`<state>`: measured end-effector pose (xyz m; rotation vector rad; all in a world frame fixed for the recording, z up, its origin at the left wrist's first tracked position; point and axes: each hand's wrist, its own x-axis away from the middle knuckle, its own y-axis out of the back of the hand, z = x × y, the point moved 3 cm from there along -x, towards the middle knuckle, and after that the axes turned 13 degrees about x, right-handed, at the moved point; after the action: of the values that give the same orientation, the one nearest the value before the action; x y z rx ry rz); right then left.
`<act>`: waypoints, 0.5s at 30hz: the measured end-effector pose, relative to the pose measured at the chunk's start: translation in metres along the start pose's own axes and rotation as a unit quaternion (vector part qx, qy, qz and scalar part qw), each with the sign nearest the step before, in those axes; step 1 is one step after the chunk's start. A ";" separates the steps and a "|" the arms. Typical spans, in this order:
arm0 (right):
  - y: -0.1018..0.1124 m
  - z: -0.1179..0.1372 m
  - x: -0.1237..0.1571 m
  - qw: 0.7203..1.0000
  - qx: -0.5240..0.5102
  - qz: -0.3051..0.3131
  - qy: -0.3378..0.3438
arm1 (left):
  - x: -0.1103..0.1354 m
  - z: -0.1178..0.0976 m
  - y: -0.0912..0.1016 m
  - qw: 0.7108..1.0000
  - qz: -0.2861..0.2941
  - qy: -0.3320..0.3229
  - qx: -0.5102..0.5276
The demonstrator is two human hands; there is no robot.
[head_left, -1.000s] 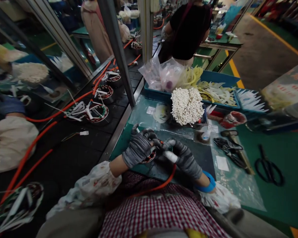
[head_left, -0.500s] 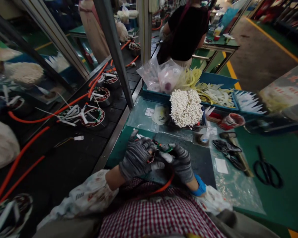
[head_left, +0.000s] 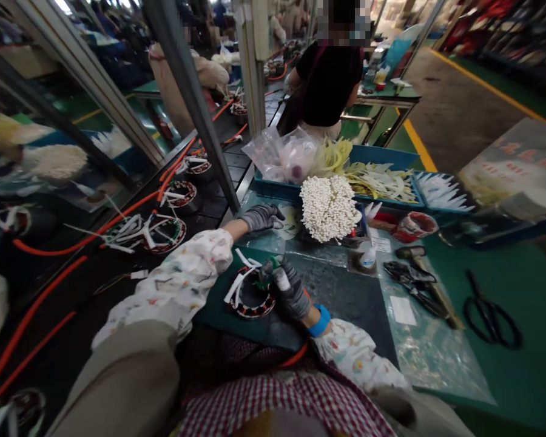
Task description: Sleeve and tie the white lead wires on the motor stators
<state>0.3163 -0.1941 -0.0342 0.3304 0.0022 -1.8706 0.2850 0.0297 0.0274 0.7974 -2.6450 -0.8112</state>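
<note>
A motor stator (head_left: 259,311) with white-sleeved wires (head_left: 238,285) lies on the dark mat in front of me. My right hand (head_left: 291,290), in a striped grey glove, is closed on its right rim, where a green part shows by the thumb. Farther forward and to the left, my left hand (head_left: 260,218) is stretched out, palm down with fingers extended. Its fingertips are at the pale translucent film pieces (head_left: 292,220), beside the bundle of white-tipped sticks (head_left: 328,207). Whether the fingertips touch the film is too blurred to tell.
More stators (head_left: 164,233) with orange cables (head_left: 31,297) line the conveyor at left, behind a metal post (head_left: 204,115). Blue trays (head_left: 391,156) hold yellowish and white strips. A hammer (head_left: 430,282) and black scissors (head_left: 491,315) lie at right. A co-worker (head_left: 330,82) stands ahead.
My left hand has let go of the stator and moved forward to the film pieces. The stator has come down onto the mat, with my right hand still on it.
</note>
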 end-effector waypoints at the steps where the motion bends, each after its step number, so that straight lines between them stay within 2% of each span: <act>1: -0.002 0.001 0.000 1.000 -0.020 0.006 -0.003 | -0.012 -0.002 -0.011 1.000 -0.003 -0.006 -0.006; 3: -0.001 0.001 -0.001 0.999 -0.046 0.012 -0.009 | -0.027 -0.005 -0.028 1.000 -0.014 -0.017 -0.009; 5: 0.002 0.001 -0.001 0.998 -0.061 0.016 -0.014 | -0.033 -0.005 -0.035 0.999 -0.025 -0.024 -0.001; 7: 0.004 0.001 0.001 0.997 -0.068 0.024 -0.016 | -0.034 -0.002 -0.031 0.999 -0.034 -0.028 0.017; 10: 0.006 0.003 0.005 0.997 -0.070 0.038 -0.015 | -0.026 0.005 -0.010 0.996 -0.058 -0.028 0.058; 13: 0.008 0.003 0.009 0.997 -0.062 0.033 -0.019 | 0.010 0.012 0.016 0.985 -0.131 -0.038 0.106; 15: 0.012 0.000 0.011 0.998 -0.050 0.015 -0.029 | 0.056 0.014 0.022 0.964 -0.222 -0.059 0.135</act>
<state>0.3240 -0.2081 -0.0348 0.2063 0.0503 -1.8426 0.2241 0.0190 0.0333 1.4966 -2.7558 -0.6103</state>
